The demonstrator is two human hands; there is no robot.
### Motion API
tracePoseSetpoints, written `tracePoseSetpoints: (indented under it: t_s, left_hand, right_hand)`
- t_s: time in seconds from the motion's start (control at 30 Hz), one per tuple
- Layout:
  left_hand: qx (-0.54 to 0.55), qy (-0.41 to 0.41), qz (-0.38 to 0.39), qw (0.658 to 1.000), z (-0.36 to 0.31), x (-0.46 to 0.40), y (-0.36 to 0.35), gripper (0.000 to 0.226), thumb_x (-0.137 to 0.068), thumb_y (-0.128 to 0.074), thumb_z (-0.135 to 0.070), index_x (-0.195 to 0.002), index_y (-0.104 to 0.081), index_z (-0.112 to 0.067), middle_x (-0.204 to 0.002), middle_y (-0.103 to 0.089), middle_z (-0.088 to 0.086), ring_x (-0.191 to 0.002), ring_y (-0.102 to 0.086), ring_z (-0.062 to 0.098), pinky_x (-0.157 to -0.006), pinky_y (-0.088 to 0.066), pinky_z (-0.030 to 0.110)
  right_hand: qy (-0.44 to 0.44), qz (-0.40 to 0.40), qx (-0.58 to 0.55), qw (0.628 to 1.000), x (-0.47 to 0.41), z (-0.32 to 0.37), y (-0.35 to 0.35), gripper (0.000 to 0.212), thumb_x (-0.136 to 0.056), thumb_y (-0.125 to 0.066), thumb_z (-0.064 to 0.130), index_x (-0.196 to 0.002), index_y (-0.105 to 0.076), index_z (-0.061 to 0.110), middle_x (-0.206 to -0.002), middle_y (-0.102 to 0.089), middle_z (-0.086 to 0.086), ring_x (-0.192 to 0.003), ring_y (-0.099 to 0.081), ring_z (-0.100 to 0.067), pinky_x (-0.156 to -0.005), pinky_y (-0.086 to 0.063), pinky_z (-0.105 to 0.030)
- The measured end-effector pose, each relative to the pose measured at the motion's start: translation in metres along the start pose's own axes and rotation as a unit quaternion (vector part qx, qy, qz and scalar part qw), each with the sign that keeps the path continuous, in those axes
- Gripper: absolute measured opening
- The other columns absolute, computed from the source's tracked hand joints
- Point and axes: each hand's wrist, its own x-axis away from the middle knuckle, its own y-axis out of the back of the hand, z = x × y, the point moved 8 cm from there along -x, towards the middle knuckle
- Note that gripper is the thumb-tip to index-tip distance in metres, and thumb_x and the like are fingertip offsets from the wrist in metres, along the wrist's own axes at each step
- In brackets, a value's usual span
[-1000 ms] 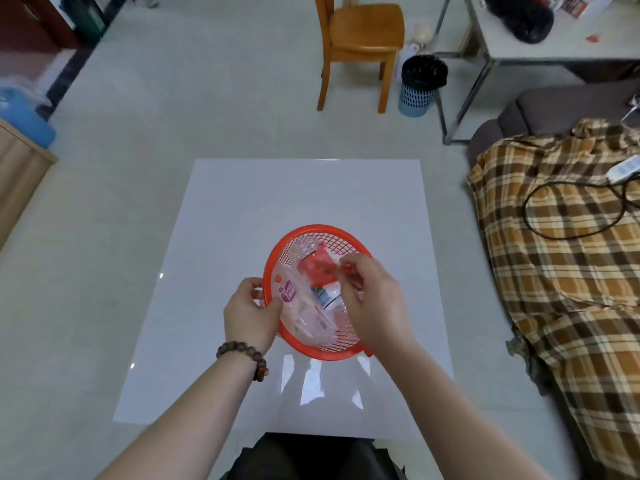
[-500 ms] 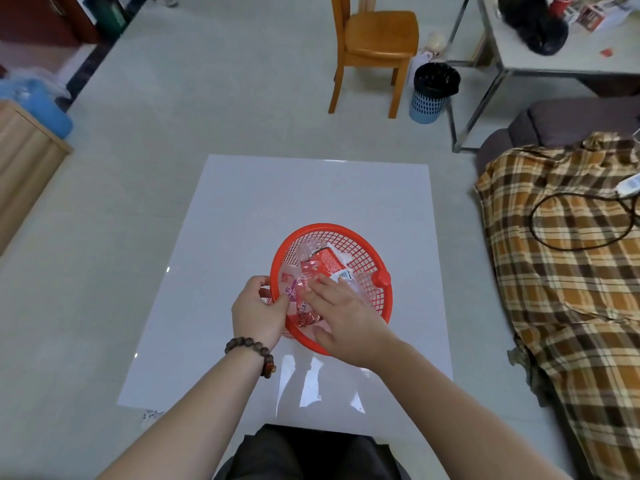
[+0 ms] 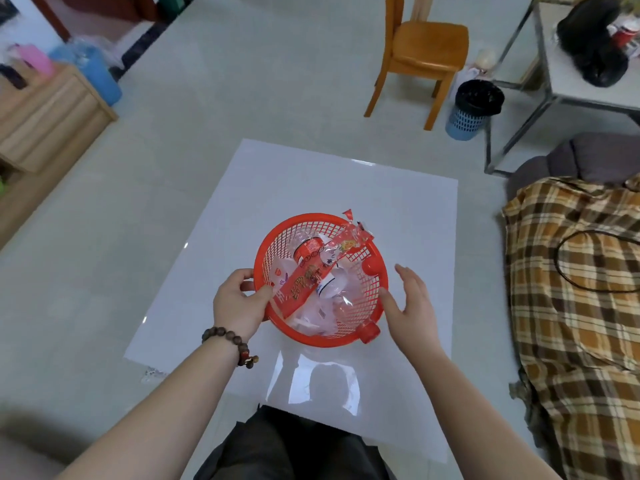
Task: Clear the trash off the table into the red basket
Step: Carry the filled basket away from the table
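Basket (image 3: pixel 375 299) of trash fills table (image 3: pixel 398 209), left hand (image 3: pixel 239 301) gripping.

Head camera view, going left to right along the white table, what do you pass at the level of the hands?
Beaded bracelet → left hand, grip on the rim → red basket holding the trash → right hand, open beside the basket → plaid blanket.

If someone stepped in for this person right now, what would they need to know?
Left hand: grips the near-left rim of the red basket.
Right hand: open and empty, just right of the basket.
Things: the basket sits on the white table. Inside are a plastic bottle, clear plastic scraps, and a long red wrapper whose far end pokes over the rim.
Done: no loose trash shows on the table.
Left: probably tuck the wrapper fully in, then let go.
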Motion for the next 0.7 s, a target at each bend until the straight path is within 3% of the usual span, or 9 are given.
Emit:
tracePoseSetpoints:
  t_s: [0.07,0.13,0.2,0.27,0.4,0.5,0.63,0.7]
  left_hand:
    - [0.021,0.012,-0.013,1.000,0.006,0.005,0.012,0.016,-0.084,-0.066,-0.020,-0.100,-0.063,-0.019,-0.095,-0.064,0.001,-0.072,-0.069,0.024,-0.053,-0.059,0.036]
    - [0.055,0.029,-0.035,0.997,0.016,0.012,0.028,0.014,-0.084,-0.065,-0.015,-0.098,-0.064,-0.017,-0.094,-0.065,0.003,-0.068,-0.070,0.022,-0.050,-0.058,0.033]
    - [0.087,0.046,-0.056,0.994,0.028,0.020,0.045,0.013,-0.084,-0.065,-0.012,-0.096,-0.065,-0.017,-0.092,-0.065,0.005,-0.063,-0.070,0.021,-0.050,-0.057,0.033]
    - [0.112,0.062,-0.080,0.989,0.044,0.029,0.067,0.011,-0.084,-0.064,-0.011,-0.092,-0.065,-0.019,-0.091,-0.066,0.006,-0.059,-0.070,0.019,-0.051,-0.058,0.035]
    - [0.143,0.090,-0.153,0.974,0.079,0.048,0.121,0.012,-0.084,-0.064,-0.009,-0.090,-0.065,-0.019,-0.093,-0.067,0.010,-0.062,-0.070,0.024,-0.057,-0.059,0.042]
    - [0.141,0.104,-0.220,0.960,0.106,0.066,0.166,0.014,-0.083,-0.064,-0.009,-0.085,-0.064,-0.023,-0.094,-0.067,0.009,-0.065,-0.070,0.027,-0.058,-0.059,0.045]
    - [0.135,0.114,-0.292,0.940,0.142,0.095,0.218,0.016,-0.084,-0.065,-0.014,-0.083,-0.064,-0.030,-0.090,-0.069,0.002,-0.058,-0.069,0.018,-0.048,-0.057,0.033]
    - [0.144,0.129,-0.319,0.928,0.166,0.106,0.241,0.013,-0.083,-0.065,-0.014,-0.087,-0.066,-0.027,-0.090,-0.071,0.005,-0.064,-0.070,0.022,-0.053,-0.058,0.038]
  right_hand:
    - [-0.045,0.045,-0.040,0.997,-0.003,-0.008,-0.018,0.055,-0.092,-0.053,0.032,-0.142,-0.032,0.026,-0.145,-0.040,0.004,-0.129,-0.044,-0.016,-0.105,-0.040,-0.037]
    - [-0.064,0.089,-0.080,0.991,-0.003,-0.004,-0.039,0.053,-0.092,-0.052,0.033,-0.140,-0.032,0.031,-0.132,-0.052,0.013,-0.117,-0.055,-0.014,-0.089,-0.050,-0.030]
    - [-0.041,0.113,-0.078,0.990,-0.003,0.009,-0.057,0.043,-0.090,-0.051,0.034,-0.131,-0.040,0.037,-0.107,-0.058,0.029,-0.099,-0.062,-0.007,-0.069,-0.049,-0.016]
    - [-0.017,0.133,-0.080,0.988,-0.001,0.025,-0.077,0.038,-0.088,-0.051,0.030,-0.124,-0.044,0.040,-0.092,-0.057,0.033,-0.088,-0.061,0.001,-0.060,-0.043,-0.011]
    - [0.021,0.200,-0.068,0.977,0.013,0.061,-0.128,0.031,-0.088,-0.051,0.028,-0.112,-0.046,0.046,-0.088,-0.058,0.034,-0.082,-0.060,0.005,-0.062,-0.044,-0.013]
    - [0.067,0.255,-0.048,0.964,0.032,0.091,-0.171,0.031,-0.088,-0.051,0.026,-0.109,-0.045,0.047,-0.083,-0.059,0.039,-0.080,-0.060,0.013,-0.057,-0.042,-0.006]
    - [0.112,0.315,-0.029,0.942,0.063,0.124,-0.227,0.031,-0.090,-0.051,0.021,-0.110,-0.045,0.043,-0.088,-0.058,0.032,-0.082,-0.060,0.003,-0.066,-0.043,-0.014]
    - [0.132,0.340,-0.021,0.931,0.079,0.138,-0.255,0.030,-0.090,-0.051,0.020,-0.114,-0.048,0.038,-0.091,-0.057,0.031,-0.084,-0.059,0.002,-0.069,-0.044,-0.016]
